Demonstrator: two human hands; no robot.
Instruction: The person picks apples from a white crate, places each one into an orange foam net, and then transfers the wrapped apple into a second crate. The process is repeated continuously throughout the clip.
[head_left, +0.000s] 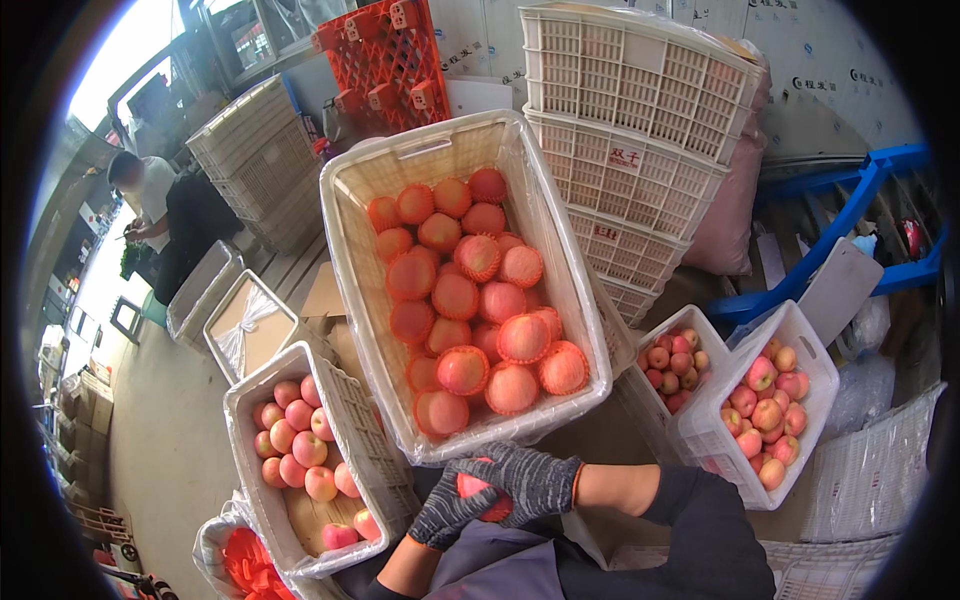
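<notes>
My left hand (448, 508) and my right hand (534, 478), both in dark grey knit gloves with orange cuffs, are closed around a red apple (472, 486) low in front of me. Part of a red foam net (498, 511) shows below my right fingers; the gloves hide most of the fruit. Just beyond my hands is a large white plastic crate (341, 247) lined with clear film. Many apples in red foam nets (480, 256) lie inside it. To the left, bare apples (309, 448) sit on cardboard in a smaller lined crate (251, 457).
A bag of red foam nets (251, 562) stands at lower left. Right of me are two white crates of bare apples (766, 412) (676, 360). Stacked crates (630, 135), a red plastic pallet (382, 67) and a blue metal frame (810, 259) stand beyond. Another person (157, 199) is far left.
</notes>
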